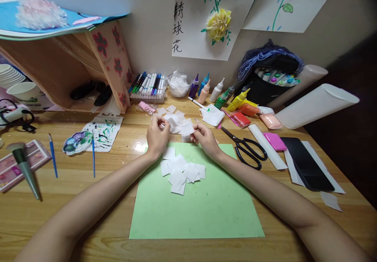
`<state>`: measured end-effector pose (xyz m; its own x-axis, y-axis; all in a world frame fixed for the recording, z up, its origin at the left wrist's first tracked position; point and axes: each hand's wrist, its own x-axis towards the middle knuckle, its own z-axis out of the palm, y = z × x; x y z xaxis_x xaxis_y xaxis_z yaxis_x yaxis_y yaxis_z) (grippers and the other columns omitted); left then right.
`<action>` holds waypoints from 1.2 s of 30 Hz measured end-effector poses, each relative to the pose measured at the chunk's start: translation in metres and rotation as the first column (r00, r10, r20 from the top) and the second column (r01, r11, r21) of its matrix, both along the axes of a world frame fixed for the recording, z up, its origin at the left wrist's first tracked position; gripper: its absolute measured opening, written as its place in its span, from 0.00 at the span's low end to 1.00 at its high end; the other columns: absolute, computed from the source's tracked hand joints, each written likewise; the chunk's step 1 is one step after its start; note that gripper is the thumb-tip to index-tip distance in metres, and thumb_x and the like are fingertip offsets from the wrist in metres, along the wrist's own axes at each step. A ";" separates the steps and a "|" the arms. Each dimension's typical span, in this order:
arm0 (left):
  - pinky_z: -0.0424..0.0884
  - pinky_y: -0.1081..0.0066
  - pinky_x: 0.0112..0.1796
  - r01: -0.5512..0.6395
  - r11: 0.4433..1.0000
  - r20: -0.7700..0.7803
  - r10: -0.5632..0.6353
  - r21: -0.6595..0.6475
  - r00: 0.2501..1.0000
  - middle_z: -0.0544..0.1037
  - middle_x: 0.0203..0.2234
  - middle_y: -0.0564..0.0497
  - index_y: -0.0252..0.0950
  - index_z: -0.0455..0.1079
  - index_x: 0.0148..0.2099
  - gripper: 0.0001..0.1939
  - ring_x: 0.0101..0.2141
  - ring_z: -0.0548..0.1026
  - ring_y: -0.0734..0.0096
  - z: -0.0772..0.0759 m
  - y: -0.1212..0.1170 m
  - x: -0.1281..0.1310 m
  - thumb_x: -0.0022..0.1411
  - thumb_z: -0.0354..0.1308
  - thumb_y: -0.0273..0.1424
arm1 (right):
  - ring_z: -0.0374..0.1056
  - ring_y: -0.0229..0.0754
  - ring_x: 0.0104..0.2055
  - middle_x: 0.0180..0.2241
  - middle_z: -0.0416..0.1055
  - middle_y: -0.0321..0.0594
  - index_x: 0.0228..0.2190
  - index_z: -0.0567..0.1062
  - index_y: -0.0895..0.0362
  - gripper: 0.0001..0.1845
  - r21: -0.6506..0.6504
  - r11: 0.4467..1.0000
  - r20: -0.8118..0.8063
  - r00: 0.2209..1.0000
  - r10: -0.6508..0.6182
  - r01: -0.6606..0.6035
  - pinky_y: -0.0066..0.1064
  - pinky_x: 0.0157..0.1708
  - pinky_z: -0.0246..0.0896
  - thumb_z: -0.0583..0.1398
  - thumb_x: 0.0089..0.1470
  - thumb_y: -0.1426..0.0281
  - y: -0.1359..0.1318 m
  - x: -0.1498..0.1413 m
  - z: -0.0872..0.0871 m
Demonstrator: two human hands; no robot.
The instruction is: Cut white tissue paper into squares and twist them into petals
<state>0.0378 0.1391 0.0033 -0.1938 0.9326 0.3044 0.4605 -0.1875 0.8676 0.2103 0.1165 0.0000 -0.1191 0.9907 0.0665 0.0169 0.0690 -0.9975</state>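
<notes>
My right hand [207, 139] pinches the edge of a small white paper square [186, 128] just beyond the green sheet. Across from it, my left hand [157, 135] has its fingers curled together beside a pile of similar white squares [174, 124]; whatever its fingertips hold is hidden. More white paper squares [177, 177] lie overlapping on the upper part of the green sheet [194, 215]. That sheet is flat on the wooden table between my forearms.
Black-handled scissors [247, 148] and a dark phone [308, 164] lie at right. Paint bottles [204, 92], a marker box [147, 95] and a bowl of white paper [178, 84] stand along the wall. Paintbrushes [93, 156] and a paint-stained palette [77, 142] are at left.
</notes>
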 end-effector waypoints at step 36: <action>0.62 0.70 0.34 0.156 0.961 -0.149 -0.124 0.230 0.981 0.66 0.26 0.52 0.37 0.60 0.30 0.09 0.31 0.65 0.71 0.008 -0.012 0.004 0.63 0.51 0.33 | 0.58 0.37 0.23 0.22 0.61 0.31 0.37 0.65 0.55 0.11 0.141 0.979 0.171 0.971 -0.169 0.145 0.27 0.24 0.53 0.56 0.55 0.62 -0.005 -0.002 0.001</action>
<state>0.0421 0.1274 0.0110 -0.0095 0.8442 0.5359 0.5218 -0.4530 0.7229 0.2085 0.1115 0.0011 0.0156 0.9828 0.1839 0.2171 0.1762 -0.9601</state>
